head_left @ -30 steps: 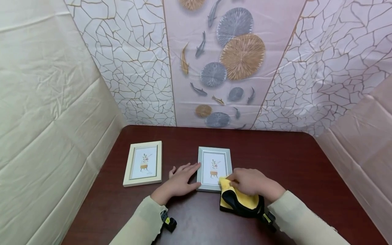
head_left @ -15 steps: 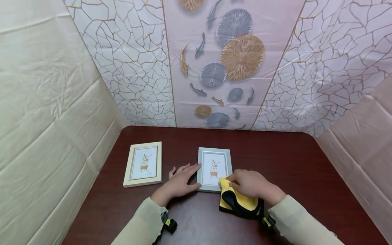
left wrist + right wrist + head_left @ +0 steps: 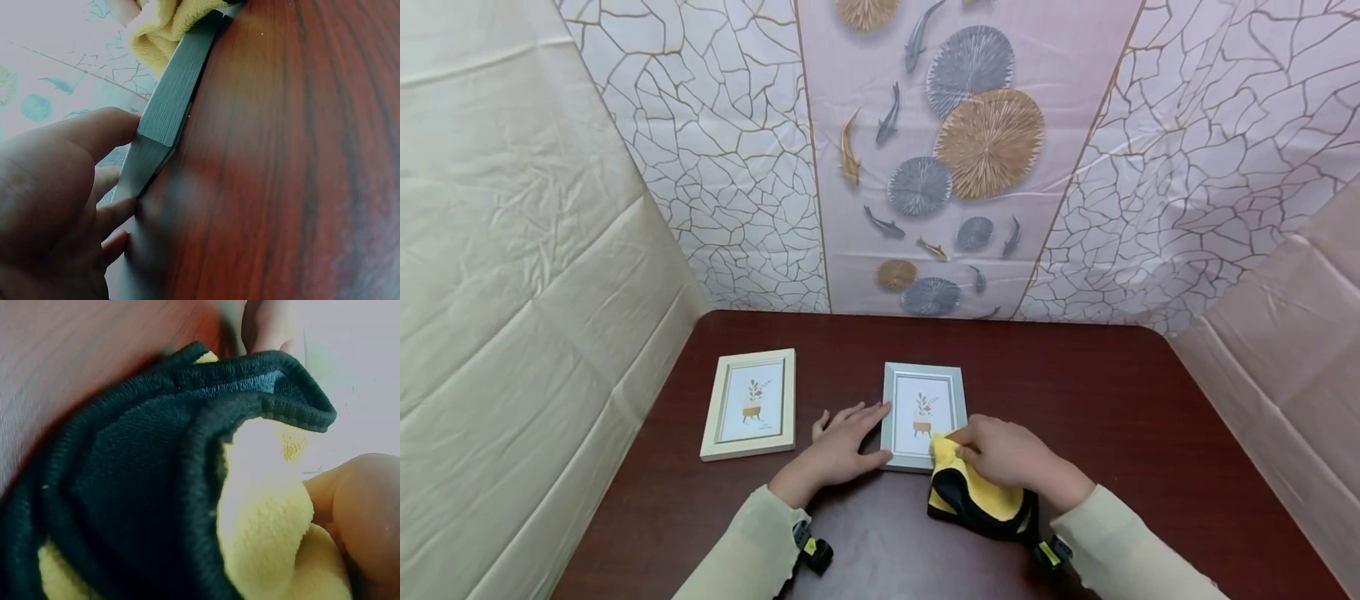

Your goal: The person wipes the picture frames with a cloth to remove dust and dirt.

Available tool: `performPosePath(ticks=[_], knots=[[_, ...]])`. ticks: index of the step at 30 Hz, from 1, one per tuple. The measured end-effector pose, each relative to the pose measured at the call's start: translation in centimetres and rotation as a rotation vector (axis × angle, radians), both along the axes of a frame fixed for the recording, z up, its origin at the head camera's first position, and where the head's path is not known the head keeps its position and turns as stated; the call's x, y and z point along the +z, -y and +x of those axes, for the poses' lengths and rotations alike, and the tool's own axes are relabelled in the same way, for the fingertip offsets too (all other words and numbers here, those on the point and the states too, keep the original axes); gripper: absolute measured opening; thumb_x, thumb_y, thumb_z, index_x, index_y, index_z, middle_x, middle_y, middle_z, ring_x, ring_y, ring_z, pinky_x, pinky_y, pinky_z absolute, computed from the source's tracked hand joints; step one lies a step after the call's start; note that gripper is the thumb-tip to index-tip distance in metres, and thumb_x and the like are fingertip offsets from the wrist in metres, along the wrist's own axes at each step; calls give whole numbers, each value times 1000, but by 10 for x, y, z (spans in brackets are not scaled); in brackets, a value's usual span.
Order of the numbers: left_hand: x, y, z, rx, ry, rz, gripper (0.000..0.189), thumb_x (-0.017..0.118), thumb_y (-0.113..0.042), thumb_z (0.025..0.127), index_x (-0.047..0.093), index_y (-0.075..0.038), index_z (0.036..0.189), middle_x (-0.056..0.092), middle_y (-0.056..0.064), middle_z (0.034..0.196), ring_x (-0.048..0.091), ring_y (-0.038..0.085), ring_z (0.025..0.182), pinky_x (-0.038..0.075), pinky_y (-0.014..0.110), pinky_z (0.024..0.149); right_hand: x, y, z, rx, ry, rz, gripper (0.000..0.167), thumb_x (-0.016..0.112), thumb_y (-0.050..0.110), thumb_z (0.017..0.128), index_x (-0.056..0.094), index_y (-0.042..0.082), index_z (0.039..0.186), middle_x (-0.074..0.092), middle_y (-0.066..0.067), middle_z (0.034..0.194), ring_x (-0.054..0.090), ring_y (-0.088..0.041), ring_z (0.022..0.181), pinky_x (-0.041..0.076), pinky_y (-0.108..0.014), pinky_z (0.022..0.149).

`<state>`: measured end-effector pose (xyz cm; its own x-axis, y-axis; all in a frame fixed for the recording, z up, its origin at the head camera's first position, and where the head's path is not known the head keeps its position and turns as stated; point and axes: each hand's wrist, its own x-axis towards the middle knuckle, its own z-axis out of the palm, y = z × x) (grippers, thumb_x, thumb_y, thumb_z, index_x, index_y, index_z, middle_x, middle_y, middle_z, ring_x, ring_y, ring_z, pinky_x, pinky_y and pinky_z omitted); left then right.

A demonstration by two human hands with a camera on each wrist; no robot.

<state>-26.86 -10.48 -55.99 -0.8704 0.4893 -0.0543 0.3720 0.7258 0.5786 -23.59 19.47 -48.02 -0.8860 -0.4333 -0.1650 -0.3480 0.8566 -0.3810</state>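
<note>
A pale blue-grey picture frame [image 3: 923, 382] lies face up on the table, showing a potted-plant print. My left hand [image 3: 842, 446] rests beside it, with thumb and fingertips against its left edge; the left wrist view shows these fingers spread along the side of the picture frame [image 3: 165, 100]. My right hand [image 3: 1003, 450] pinches a yellow cleaning cloth [image 3: 992, 497] with dark edging at the frame's lower right corner. Folds of the cloth [image 3: 262, 519] fill much of the right wrist view, hiding the fingertips. The cloth overlaps the lower right part of the glass.
A cream picture frame [image 3: 711, 417] with a similar print lies to the left on the dark red-brown table [image 3: 1075, 367]. Behind the table hangs a patterned cloth backdrop [image 3: 880, 275], and pale fabric walls [image 3: 550, 333] flank both sides.
My right hand and the cloth have shifted slightly left over the lower right corner of the picture frame. The left hand stays at the left edge.
</note>
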Motion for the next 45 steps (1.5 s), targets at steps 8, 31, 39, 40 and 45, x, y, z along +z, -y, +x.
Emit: performPosePath(ticks=[8,31,39,40,45], knots=[[1,0,-1,3,1,-4,79,69,-53,106,35,-34,174,37,-4,176,26,28,165,9,76,123,0,10,7,102,1,-134,21,67,17,111,83,28,114,60,10,92,50,-9,72,46,-32,63],[-2,-1,0,-4,-5,15,78,69,-49,107,35,-30,175,38,1,176,27,32,164,8,78,122,-9,37,16,169,-5,-110,24,69,18,109,84,21,128,63,11,98,49,-6,69,45,-32,63],[-4,-1,0,-5,2,17,78,68,-48,108,34,-32,175,37,0,177,26,31,164,7,77,122,-11,40,15,184,0,-113,26,68,17,110,83,23,129,64,10,98,50,-6,68,45,-32,63],[-4,-1,-1,-5,0,16,77,68,-48,108,34,-32,175,37,-1,177,26,31,164,7,78,122,-12,40,14,186,-2,-109,26,68,17,109,83,23,129,64,10,98,50,-6,69,45,-32,63],[-3,-1,-1,-4,0,0,77,68,-48,108,33,-33,175,36,-2,177,26,30,164,9,77,122,-10,44,15,181,-12,-76,25,69,17,109,84,23,128,66,8,100,50,-5,70,46,-32,64]])
